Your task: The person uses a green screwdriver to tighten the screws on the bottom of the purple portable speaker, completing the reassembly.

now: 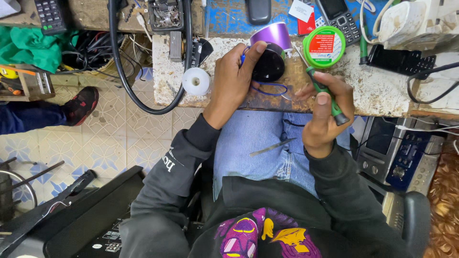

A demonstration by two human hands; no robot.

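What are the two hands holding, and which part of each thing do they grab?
The left hand grips the small purple speaker by its black end. The right hand holds a green-handled screwdriver around its handle.

Speaker [270,53] on bench [377,91]; solder tin [324,47] right of it, tape roll [196,81] left; tweezers [272,147] on lap.

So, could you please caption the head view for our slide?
Left hand steadies a purple speaker on the workbench; right hand holds a green screwdriver.
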